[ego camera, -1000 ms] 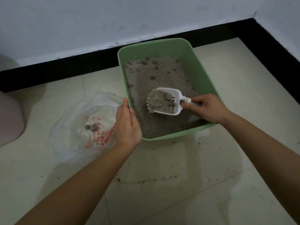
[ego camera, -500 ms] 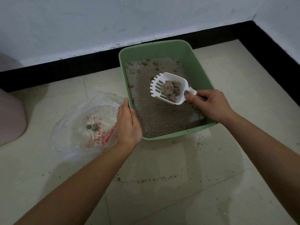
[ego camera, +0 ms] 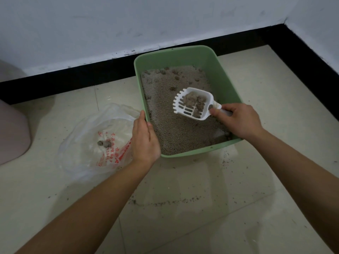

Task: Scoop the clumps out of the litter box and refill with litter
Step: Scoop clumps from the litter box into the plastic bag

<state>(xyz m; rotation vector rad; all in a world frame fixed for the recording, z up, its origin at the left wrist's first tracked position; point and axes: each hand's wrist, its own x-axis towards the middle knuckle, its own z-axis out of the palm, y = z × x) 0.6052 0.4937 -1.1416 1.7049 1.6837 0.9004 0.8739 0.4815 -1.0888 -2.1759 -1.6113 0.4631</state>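
Right hand point(ego camera: 240, 121): fingers curl round scoop point(ego camera: 192, 105) handle.
Left hand point(ego camera: 145, 138): fingers pressed together against box point(ego camera: 226, 83) rim.
Bag point(ego camera: 86, 129): just beside box, clumps point(ego camera: 103, 143) inside.

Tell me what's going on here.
A person is cleaning a green litter box. The right hand grips a white slotted scoop, held above the litter with several clumps in it. The left hand rests on the box's left rim. A clear plastic bag on the floor beside it holds a couple of clumps; more lie at the box's far end.
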